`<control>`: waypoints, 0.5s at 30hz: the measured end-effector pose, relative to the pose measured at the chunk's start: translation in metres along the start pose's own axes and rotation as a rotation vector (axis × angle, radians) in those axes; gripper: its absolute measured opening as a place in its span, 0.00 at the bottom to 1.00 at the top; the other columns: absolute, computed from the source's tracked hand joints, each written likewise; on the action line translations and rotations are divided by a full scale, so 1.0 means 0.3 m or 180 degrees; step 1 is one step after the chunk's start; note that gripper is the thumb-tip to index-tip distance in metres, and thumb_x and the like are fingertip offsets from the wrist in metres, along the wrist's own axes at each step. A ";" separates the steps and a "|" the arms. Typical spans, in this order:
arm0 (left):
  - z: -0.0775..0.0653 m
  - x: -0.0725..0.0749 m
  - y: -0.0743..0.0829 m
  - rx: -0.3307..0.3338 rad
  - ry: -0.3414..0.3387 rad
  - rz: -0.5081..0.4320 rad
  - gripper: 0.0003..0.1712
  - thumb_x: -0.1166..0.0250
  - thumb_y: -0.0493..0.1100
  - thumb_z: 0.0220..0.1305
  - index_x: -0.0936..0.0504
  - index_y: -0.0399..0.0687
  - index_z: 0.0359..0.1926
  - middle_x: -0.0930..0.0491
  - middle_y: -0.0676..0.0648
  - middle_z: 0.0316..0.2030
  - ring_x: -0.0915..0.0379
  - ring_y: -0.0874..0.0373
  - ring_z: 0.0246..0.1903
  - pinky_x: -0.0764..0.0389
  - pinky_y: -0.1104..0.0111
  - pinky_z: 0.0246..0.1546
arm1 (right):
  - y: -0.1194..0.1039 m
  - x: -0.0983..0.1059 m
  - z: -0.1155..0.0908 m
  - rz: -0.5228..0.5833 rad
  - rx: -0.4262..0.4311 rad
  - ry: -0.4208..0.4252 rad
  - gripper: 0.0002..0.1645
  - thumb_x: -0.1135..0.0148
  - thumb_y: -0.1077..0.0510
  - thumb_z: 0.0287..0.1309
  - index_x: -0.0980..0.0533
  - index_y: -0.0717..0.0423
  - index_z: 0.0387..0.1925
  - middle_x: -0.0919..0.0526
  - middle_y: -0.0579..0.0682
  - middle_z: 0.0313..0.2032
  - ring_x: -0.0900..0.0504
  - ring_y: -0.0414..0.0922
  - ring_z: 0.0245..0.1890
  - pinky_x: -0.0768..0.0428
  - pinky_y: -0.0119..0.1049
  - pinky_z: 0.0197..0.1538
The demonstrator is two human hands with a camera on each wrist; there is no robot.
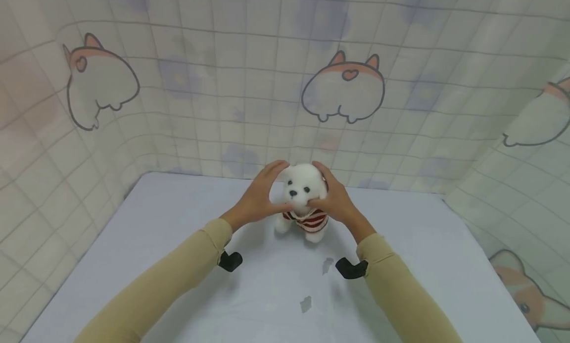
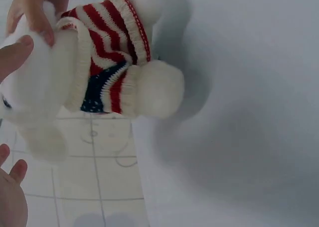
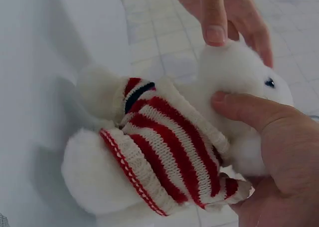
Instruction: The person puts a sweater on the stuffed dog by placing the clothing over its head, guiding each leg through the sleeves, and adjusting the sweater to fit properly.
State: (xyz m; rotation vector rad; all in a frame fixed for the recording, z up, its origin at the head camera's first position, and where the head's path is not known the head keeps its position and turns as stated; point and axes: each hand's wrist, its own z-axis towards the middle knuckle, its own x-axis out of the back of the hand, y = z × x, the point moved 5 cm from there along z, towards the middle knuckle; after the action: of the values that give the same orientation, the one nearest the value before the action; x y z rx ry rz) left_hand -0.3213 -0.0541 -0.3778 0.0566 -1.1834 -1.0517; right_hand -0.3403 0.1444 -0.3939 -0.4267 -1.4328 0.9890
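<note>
A white plush dog (image 1: 304, 177) in a red-and-white striped knit sweater (image 1: 315, 221) stands near the table's back edge, facing me. My left hand (image 1: 256, 198) curves around one side of its head, thumb by the chin and fingertips near the top; in the left wrist view some fingers (image 2: 19, 171) sit apart from the hanging ear (image 2: 47, 144). On the other side, my right hand (image 1: 338, 200) grips the head. Its thumb (image 3: 239, 107) presses into the fluff behind the eye, while the fingers are mostly hidden behind the toy. Navy patches show on the sweater.
A pale table (image 1: 401, 264) lies under the dog, with two small grey patches (image 1: 306, 304) on its surface. Grid-patterned curtains (image 1: 249, 85) with corgi drawings surround it on the back and both sides. Black wrist mounts (image 1: 352, 269) stick out below both sleeves.
</note>
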 end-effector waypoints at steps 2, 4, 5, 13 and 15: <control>0.016 -0.006 0.017 -0.0188 -0.0033 0.0116 0.58 0.24 0.58 0.47 0.47 0.53 0.74 0.47 0.48 0.73 0.47 0.50 0.72 0.36 0.46 0.66 | -0.007 -0.014 -0.003 -0.0035 -0.0022 -0.0107 0.62 0.26 0.53 0.49 0.56 0.39 0.76 0.38 0.54 0.72 0.31 0.56 0.67 0.29 0.56 0.64; 0.032 -0.017 0.031 -0.0322 -0.0116 0.0204 0.59 0.24 0.59 0.46 0.46 0.54 0.74 0.46 0.49 0.74 0.49 0.50 0.73 0.37 0.42 0.64 | -0.011 -0.029 -0.006 -0.0105 -0.0015 -0.0200 0.62 0.26 0.49 0.50 0.57 0.41 0.76 0.37 0.54 0.71 0.31 0.54 0.66 0.28 0.54 0.64; 0.039 -0.023 0.036 -0.0358 -0.0174 0.0237 0.58 0.24 0.59 0.46 0.45 0.55 0.74 0.46 0.49 0.73 0.50 0.49 0.73 0.37 0.41 0.63 | -0.013 -0.036 -0.008 -0.0138 -0.0001 -0.0248 0.61 0.27 0.48 0.51 0.56 0.42 0.76 0.35 0.54 0.70 0.30 0.54 0.66 0.27 0.53 0.63; 0.058 -0.046 0.037 -0.0154 -0.0504 0.0661 0.42 0.28 0.59 0.52 0.34 0.63 0.68 0.42 0.48 0.70 0.43 0.50 0.69 0.33 0.44 0.60 | -0.014 -0.042 -0.031 -0.0189 0.0180 -0.0293 0.48 0.29 0.49 0.53 0.42 0.41 0.72 0.30 0.51 0.66 0.29 0.53 0.64 0.27 0.55 0.62; 0.056 -0.041 0.028 -0.0062 -0.0529 0.0679 0.41 0.28 0.58 0.52 0.33 0.62 0.67 0.42 0.48 0.70 0.43 0.50 0.69 0.32 0.44 0.60 | -0.002 -0.031 -0.041 -0.0175 0.0140 -0.0279 0.48 0.28 0.50 0.52 0.41 0.41 0.71 0.33 0.50 0.69 0.34 0.53 0.68 0.33 0.57 0.66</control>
State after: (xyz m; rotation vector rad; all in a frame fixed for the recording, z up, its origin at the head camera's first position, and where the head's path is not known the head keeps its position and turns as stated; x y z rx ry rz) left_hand -0.3288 -0.0332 -0.3749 -0.1722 -1.2977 -0.8921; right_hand -0.3272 0.1406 -0.4011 -0.3134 -1.4910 1.0032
